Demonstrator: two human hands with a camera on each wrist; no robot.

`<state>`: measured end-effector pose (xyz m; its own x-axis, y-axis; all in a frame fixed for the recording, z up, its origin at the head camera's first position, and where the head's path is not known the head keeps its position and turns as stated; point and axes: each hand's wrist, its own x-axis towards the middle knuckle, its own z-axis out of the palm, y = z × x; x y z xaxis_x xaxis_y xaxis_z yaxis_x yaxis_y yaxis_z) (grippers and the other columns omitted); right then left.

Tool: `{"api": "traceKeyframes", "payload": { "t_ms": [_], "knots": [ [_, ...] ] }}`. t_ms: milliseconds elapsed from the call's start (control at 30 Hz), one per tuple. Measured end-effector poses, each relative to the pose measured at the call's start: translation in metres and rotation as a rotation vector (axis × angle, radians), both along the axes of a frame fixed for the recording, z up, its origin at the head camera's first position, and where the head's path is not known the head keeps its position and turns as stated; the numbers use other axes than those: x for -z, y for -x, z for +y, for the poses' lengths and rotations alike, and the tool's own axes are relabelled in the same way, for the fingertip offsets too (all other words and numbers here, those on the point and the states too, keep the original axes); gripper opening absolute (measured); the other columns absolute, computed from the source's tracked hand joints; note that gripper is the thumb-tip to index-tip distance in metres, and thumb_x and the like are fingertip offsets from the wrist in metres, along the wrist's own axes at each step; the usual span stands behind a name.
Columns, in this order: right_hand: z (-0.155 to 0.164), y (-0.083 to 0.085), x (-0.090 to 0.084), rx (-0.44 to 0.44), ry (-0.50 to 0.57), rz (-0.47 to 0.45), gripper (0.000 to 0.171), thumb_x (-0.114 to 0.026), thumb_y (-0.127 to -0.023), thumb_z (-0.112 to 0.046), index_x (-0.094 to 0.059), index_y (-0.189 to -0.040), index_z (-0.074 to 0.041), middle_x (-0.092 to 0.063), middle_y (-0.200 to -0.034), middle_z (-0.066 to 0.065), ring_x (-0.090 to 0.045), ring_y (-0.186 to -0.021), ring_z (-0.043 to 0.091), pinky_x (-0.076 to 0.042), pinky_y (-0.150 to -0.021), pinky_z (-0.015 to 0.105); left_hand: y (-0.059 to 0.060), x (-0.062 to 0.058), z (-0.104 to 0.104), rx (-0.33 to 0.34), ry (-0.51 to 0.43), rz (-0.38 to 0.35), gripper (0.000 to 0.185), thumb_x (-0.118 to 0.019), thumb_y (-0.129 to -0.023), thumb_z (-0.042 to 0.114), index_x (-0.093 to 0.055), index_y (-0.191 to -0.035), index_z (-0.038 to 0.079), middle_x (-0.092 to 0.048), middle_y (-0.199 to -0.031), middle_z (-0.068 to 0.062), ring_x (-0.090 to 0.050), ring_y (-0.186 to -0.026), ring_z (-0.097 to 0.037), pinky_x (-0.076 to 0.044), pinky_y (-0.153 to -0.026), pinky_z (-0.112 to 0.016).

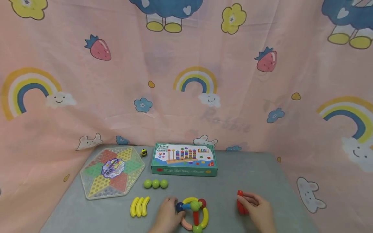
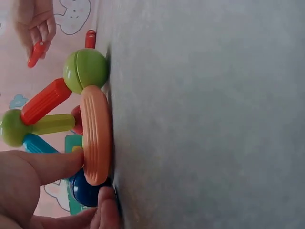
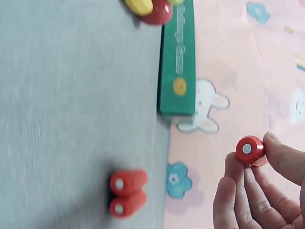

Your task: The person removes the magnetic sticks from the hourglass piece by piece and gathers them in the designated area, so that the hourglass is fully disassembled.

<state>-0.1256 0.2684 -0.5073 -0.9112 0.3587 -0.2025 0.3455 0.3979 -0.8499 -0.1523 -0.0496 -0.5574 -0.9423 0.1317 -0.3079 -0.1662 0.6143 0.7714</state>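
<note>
A red rod (image 3: 250, 150) is pinched by the right hand (image 1: 257, 208), at 3 o'clock of the ring structure (image 1: 193, 213), which is gripped by the left hand (image 1: 167, 216). Joining seems next; careful alignment is needed.

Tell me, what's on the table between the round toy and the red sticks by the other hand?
Nothing: in the head view only bare grey table lies between the ring-shaped toy and the red sticks.
</note>
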Motion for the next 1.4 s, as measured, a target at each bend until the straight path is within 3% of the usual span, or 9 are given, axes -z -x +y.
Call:
{"api": "traceKeyframes", "payload": {
  "t_ms": [100,233,367,533,767,967,1133,1267,1400],
  "knots": [
    [0.015,0.000,0.001,0.003,-0.033,-0.016,0.086,-0.078,-0.075,-0.066,-0.065,-0.127,0.000,-0.077,-0.103,0.010,-0.073,-0.086,0.015,-0.060,-0.073,0.032,0.000,-0.001,-0.001,-0.006,-0.032,-0.011,0.044,-0.085,-0.079,0.019,-0.064,-0.112,-0.001,-0.061,-0.102,-0.011,-0.059,-0.094,-0.025,-0.054,-0.082,-0.049],
    [0.037,0.004,0.008,0.013,-0.070,-0.052,0.090,-0.078,-0.075,-0.067,-0.063,-0.129,0.004,-0.077,-0.101,0.012,-0.073,-0.084,0.020,-0.060,-0.071,0.035,0.001,-0.001,0.000,-0.006,-0.066,0.007,0.051,-0.081,-0.083,0.014,-0.059,-0.126,-0.002,-0.064,-0.105,-0.011,-0.058,-0.083,-0.020,-0.053,-0.071,-0.040],
    [0.053,0.009,0.021,0.017,-0.132,-0.109,0.086,-0.077,-0.077,-0.064,-0.065,-0.122,0.007,-0.076,-0.095,0.015,-0.070,-0.081,0.023,-0.057,-0.069,0.039,-0.001,0.003,-0.001,0.051,-0.087,0.095,0.051,-0.078,-0.085,0.010,-0.058,-0.131,0.000,-0.064,-0.108,-0.009,-0.059,-0.079,-0.015,-0.052,-0.065,-0.032],
    [0.062,0.012,0.037,-0.029,-0.220,-0.162,0.072,-0.076,-0.083,-0.057,-0.069,-0.113,0.008,-0.075,-0.090,0.015,-0.069,-0.082,0.026,-0.056,-0.075,0.047,-0.005,0.006,-0.002,0.131,-0.125,0.149,0.051,-0.080,-0.082,0.008,-0.061,-0.129,0.000,-0.064,-0.111,-0.007,-0.062,-0.088,-0.015,-0.056,-0.073,-0.030],
    [0.061,0.014,0.047,-0.055,-0.238,-0.191,0.080,-0.077,-0.078,-0.064,-0.068,-0.111,0.009,-0.074,-0.088,0.015,-0.067,-0.081,0.026,-0.055,-0.075,0.048,-0.004,0.005,0.001,0.153,-0.089,0.138,0.052,-0.080,-0.083,0.009,-0.060,-0.131,-0.001,-0.062,-0.115,-0.008,-0.060,-0.091,-0.016,-0.054,-0.076,-0.033],
    [0.061,0.015,0.049,-0.109,-0.285,-0.184,0.068,-0.077,-0.084,-0.054,-0.069,-0.109,0.009,-0.073,-0.089,0.013,-0.066,-0.082,0.023,-0.055,-0.075,0.046,-0.005,0.002,0.001,0.164,-0.072,0.118,0.052,-0.079,-0.084,0.010,-0.059,-0.131,-0.002,-0.062,-0.118,-0.009,-0.060,-0.095,-0.020,-0.054,-0.082,-0.041],
    [0.060,0.014,0.045,-0.091,-0.301,-0.164,0.056,-0.069,-0.095,-0.041,-0.066,-0.116,0.010,-0.071,-0.096,0.019,-0.065,-0.086,0.027,-0.054,-0.072,0.045,-0.005,0.001,0.001,0.176,-0.074,0.124,0.051,-0.078,-0.085,0.011,-0.060,-0.131,-0.002,-0.061,-0.120,-0.010,-0.061,-0.098,-0.022,-0.054,-0.084,-0.043],
    [0.048,0.014,0.035,-0.127,-0.363,-0.074,0.037,-0.064,-0.099,-0.026,-0.067,-0.120,0.004,-0.073,-0.103,0.017,-0.066,-0.089,0.026,-0.055,-0.075,0.045,-0.005,0.001,0.002,0.179,-0.079,0.124,0.049,-0.075,-0.087,0.010,-0.059,-0.132,-0.002,-0.061,-0.119,-0.009,-0.061,-0.098,-0.022,-0.054,-0.084,-0.043],
    [0.026,0.013,0.026,-0.218,-0.347,0.018,0.027,-0.067,-0.097,-0.018,-0.070,-0.119,-0.003,-0.075,-0.102,0.008,-0.069,-0.086,0.019,-0.057,-0.072,0.036,-0.004,-0.001,0.002,0.180,-0.081,0.126,0.048,-0.072,-0.089,0.008,-0.058,-0.134,0.000,-0.060,-0.122,-0.010,-0.061,-0.109,-0.030,-0.053,-0.093,-0.050]
  ]
}}
